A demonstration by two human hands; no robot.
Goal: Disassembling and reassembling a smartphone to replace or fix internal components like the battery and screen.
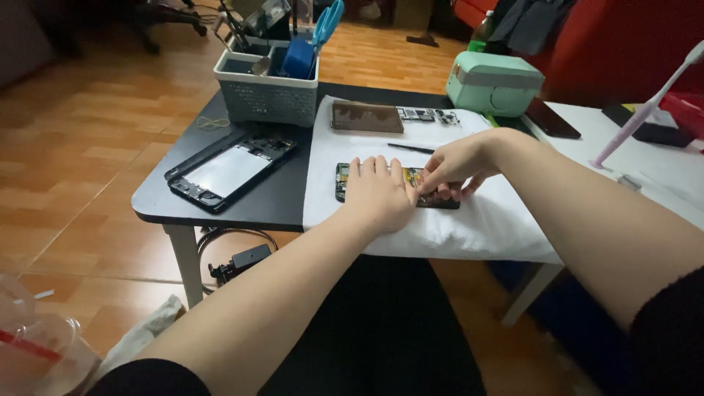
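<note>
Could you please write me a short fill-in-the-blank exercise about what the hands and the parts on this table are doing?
1. The left hand lies flat on the opened phone, which rests on a ____ cloth.
2. The right hand pinches at the phone's ____ end.
3. The grey basket holds scissors with ____ handles.
4. The detached phone frame lies on the ____ table.

Missing words: white; right; blue; black

Two hands are seen, the left hand (380, 192) and the right hand (453, 165), both on one opened phone (440, 199). One white cloth (469, 224) is counted on the black counter (271, 198). One phone frame (229, 169), one grey basket (265, 92), one mint-green box (494, 82), one brown panel (366, 117), one circuit board (427, 115) and one black stylus (411, 148) are counted.
</note>
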